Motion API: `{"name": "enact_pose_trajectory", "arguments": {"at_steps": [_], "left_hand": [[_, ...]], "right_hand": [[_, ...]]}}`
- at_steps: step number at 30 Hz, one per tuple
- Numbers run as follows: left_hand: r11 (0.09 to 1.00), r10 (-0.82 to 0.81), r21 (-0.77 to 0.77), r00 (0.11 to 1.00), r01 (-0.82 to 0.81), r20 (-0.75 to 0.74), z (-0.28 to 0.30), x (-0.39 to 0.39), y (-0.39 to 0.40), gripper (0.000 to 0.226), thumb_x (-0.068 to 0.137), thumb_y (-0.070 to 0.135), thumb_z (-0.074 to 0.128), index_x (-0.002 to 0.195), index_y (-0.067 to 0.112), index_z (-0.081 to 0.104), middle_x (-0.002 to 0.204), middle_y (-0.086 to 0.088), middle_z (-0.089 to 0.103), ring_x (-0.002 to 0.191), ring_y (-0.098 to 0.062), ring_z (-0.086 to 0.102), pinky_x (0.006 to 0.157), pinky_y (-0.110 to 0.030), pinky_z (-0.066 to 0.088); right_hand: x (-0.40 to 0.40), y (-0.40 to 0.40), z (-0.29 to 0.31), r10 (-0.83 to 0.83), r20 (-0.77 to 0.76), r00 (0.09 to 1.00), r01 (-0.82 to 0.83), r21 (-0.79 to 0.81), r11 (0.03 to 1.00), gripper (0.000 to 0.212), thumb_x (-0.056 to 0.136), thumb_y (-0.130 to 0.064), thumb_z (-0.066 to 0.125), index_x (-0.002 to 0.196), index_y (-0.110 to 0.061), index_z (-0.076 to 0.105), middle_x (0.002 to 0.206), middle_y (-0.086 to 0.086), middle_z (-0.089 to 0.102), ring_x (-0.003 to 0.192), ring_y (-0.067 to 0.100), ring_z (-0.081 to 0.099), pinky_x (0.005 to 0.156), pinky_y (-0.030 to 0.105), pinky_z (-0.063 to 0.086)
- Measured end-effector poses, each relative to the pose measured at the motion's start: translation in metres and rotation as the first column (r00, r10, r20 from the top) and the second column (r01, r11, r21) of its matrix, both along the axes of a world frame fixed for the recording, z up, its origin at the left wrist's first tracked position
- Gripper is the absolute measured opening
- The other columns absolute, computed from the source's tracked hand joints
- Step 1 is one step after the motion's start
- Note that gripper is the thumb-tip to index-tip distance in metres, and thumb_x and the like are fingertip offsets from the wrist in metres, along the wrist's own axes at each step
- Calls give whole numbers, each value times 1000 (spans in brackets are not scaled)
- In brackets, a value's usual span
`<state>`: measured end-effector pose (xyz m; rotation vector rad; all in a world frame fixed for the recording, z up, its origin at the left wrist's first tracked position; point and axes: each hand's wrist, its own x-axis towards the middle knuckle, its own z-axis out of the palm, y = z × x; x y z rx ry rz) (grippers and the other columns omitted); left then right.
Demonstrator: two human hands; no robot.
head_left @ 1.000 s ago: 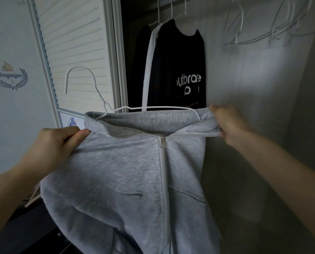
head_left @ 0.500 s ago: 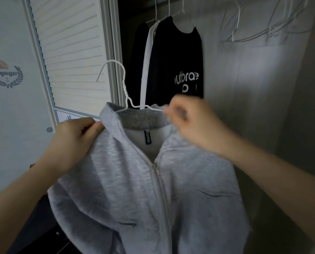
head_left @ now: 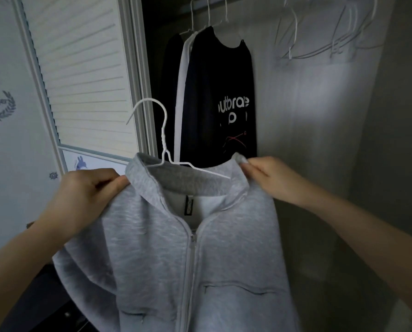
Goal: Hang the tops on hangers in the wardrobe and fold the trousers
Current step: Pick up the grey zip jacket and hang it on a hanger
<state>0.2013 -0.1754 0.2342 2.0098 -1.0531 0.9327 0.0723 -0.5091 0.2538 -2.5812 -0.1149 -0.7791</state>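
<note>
A grey zip-up jacket (head_left: 166,255) hangs in front of me on a white wire hanger (head_left: 163,137) whose hook rises above the collar. My left hand (head_left: 87,195) grips the jacket's left shoulder beside the collar. My right hand (head_left: 269,178) pinches the right side of the collar. The zip is closed up to the chest, and the jacket's lower part runs out of frame.
The open wardrobe holds a black printed top (head_left: 221,97) and other dark and white tops on hangers at the left of the rail. Several bare white hangers (head_left: 320,32) hang at the upper right. A slatted white wardrobe door (head_left: 80,75) stands to the left.
The jacket's neck has settled around the hanger and the hook has turned upright above the collar. My right hand moved from the collar's middle out to its right side.
</note>
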Motion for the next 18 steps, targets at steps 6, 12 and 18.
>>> {"name": "enact_pose_trajectory", "arguments": {"at_steps": [6,12,18], "left_hand": [[979,-106,176,994,101,18,4,-11,-27,39,90,38,56,65,11,67,50,0,58,53,-18,55,56,-24,42],[998,-59,1,979,61,-197,1,-3,-15,31,89,26,65,59,17,66,52,-1,60,53,-12,53,54,-15,38],[998,-53,25,966,61,-252,22,24,-2,47,82,54,54,54,16,53,46,7,46,47,-3,42,51,-15,33]], "right_hand": [[3,43,15,274,-46,961,-271,70,960,31,99,-28,47,78,-11,61,73,1,61,65,3,53,64,25,43],[2,31,-8,192,-112,975,-168,195,966,57,88,-61,45,58,-13,52,52,-8,47,49,5,44,48,20,36],[-6,2,27,49,55,997,-68,437,897,62,69,-72,61,56,-11,58,52,-3,47,49,9,44,46,16,34]]}}
